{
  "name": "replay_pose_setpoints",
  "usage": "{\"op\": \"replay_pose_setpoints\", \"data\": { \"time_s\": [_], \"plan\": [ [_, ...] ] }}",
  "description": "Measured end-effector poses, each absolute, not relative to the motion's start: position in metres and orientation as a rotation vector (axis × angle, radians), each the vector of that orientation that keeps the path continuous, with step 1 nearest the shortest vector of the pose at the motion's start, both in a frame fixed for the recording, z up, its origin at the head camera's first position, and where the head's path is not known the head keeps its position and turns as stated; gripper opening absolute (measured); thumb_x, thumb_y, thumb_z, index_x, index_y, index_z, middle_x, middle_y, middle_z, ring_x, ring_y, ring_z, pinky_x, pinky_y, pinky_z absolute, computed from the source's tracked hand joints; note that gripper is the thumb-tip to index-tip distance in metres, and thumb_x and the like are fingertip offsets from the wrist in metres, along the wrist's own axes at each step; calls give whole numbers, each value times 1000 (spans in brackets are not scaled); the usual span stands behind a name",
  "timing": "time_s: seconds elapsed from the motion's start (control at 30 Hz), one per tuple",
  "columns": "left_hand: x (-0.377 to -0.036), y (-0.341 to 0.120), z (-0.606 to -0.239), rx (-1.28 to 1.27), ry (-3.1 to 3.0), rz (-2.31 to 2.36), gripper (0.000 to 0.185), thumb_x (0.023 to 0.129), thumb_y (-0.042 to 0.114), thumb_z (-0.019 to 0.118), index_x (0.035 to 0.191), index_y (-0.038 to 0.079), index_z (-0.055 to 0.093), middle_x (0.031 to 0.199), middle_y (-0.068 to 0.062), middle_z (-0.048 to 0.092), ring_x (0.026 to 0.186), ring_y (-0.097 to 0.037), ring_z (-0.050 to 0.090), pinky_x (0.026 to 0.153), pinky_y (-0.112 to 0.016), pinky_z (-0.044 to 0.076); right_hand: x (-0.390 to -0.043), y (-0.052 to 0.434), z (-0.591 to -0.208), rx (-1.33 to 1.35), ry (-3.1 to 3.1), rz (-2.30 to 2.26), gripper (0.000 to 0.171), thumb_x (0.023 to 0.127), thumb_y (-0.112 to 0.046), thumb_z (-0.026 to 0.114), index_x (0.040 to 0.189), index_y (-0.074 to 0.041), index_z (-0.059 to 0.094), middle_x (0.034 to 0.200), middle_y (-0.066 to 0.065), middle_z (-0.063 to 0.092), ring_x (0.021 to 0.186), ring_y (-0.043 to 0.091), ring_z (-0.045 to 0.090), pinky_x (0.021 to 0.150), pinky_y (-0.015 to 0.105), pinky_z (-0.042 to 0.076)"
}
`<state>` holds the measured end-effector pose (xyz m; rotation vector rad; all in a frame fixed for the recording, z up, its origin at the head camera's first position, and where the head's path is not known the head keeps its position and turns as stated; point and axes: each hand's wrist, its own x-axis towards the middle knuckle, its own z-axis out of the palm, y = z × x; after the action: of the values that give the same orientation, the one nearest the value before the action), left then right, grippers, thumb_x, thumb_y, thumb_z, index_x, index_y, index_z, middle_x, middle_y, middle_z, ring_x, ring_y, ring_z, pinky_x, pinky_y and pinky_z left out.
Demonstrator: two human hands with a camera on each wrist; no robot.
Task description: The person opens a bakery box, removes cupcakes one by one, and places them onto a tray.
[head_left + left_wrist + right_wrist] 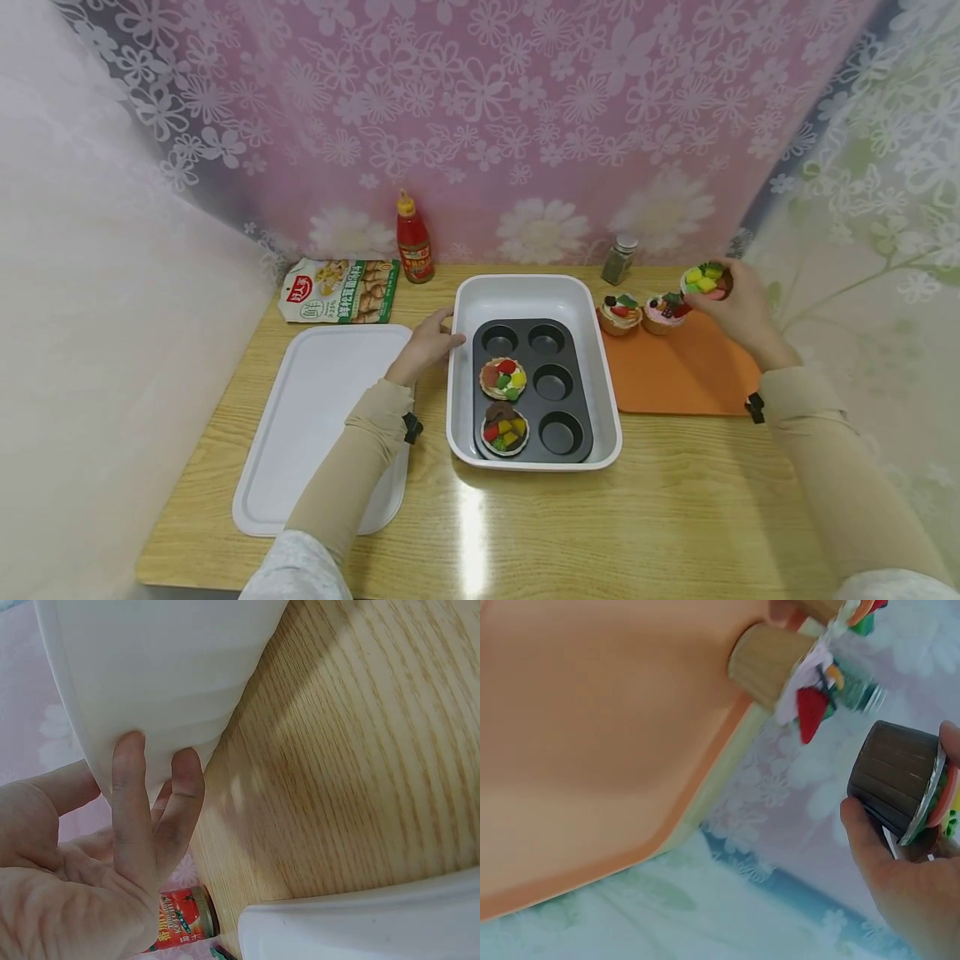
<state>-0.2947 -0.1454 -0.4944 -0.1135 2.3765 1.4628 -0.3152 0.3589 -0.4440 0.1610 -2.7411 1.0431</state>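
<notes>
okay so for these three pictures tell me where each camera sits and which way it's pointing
Head: worn on the head, looking forward and down at the table; both sleeved forearms and both hands show.
Left wrist: close under the left hand, facing along the fingers touching the white tray's outer wall.
Right wrist: beside the right hand, facing the toy cupcake it holds past the orange mat.
Shared: head and left wrist both show the ketchup bottle.

Glossy wooden table (675, 508), smooth white plastic tray (609, 392).
</notes>
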Motion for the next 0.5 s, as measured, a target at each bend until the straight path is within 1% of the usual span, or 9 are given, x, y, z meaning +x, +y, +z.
{"op": "replay_pose_setpoints", "data": {
  "time_s": [0.1, 0.13, 0.17, 0.23, 0.3, 0.37, 0.43, 0.47, 0.5],
  "plan": [
    [-294, -145, -494, -110, 2380, 1468, 63, 105, 20, 65, 162, 21, 40, 135, -22, 60, 115, -34, 68, 92, -47, 64, -316, 368, -446, 77, -2735, 1035, 79, 98, -30, 75, 156, 7, 36, 143, 32, 45, 107, 24, 50, 73, 2, 35],
    [-294, -145, -495, -108, 2382, 1468, 63, 105, 20, 65, 162, 20, 40, 135, -22, 60, 115, -34, 69, 91, -47, 64, -317, 371, -447, 47, -2735, 1023, 80, 98, -31, 74, 156, 8, 36, 144, 33, 44, 109, 28, 50, 74, 5, 36],
    [-293, -145, -495, -105, 2384, 1470, 63, 105, 20, 65, 162, 20, 40, 135, -21, 60, 114, -34, 69, 91, -46, 64, -317, 373, -448, 20, -2733, 1018, 79, 98, -30, 74, 156, 9, 36, 143, 34, 44, 111, 33, 51, 76, 9, 39],
    [-293, -145, -495, -91, 2385, 1481, 63, 105, 19, 65, 162, 20, 40, 134, -22, 61, 112, -33, 69, 89, -45, 65, -319, 379, -450, -37, -2739, 985, 80, 98, -31, 73, 156, 10, 35, 143, 37, 43, 115, 42, 49, 83, 23, 43],
    [-293, -145, -496, -82, 2387, 1490, 63, 104, 18, 65, 163, 19, 40, 133, -23, 61, 109, -33, 69, 86, -42, 65, -321, 384, -453, -75, -2745, 974, 79, 98, -31, 73, 154, 11, 37, 142, 37, 43, 117, 45, 48, 84, 32, 43],
    [-293, -145, -496, -77, 2391, 1494, 63, 104, 18, 64, 163, 18, 40, 132, -23, 61, 106, -32, 69, 83, -40, 64, -323, 388, -458, -99, -2752, 974, 76, 98, -32, 74, 152, 10, 41, 140, 36, 47, 115, 45, 50, 82, 32, 45],
    [-293, -145, -496, -78, 2392, 1493, 64, 104, 18, 64, 163, 18, 39, 132, -23, 61, 105, -31, 68, 81, -39, 63, -325, 392, -464, -117, -2769, 977, 76, 98, -33, 73, 152, 11, 42, 138, 36, 49, 112, 44, 52, 76, 24, 44],
    [-293, -145, -496, -79, 2389, 1494, 64, 104, 18, 64, 163, 18, 39, 133, -23, 60, 106, -31, 69, 81, -39, 63, -326, 394, -467, -126, -2779, 987, 77, 98, -34, 73, 152, 11, 42, 138, 36, 50, 112, 43, 53, 74, 21, 42],
    [-293, -145, -495, -82, 2388, 1491, 64, 105, 18, 64, 163, 19, 39, 133, -23, 60, 107, -31, 69, 82, -39, 64, -327, 395, -470, -136, -2787, 997, 78, 98, -34, 73, 153, 11, 41, 138, 35, 51, 112, 43, 54, 74, 22, 44]
  ]
}}
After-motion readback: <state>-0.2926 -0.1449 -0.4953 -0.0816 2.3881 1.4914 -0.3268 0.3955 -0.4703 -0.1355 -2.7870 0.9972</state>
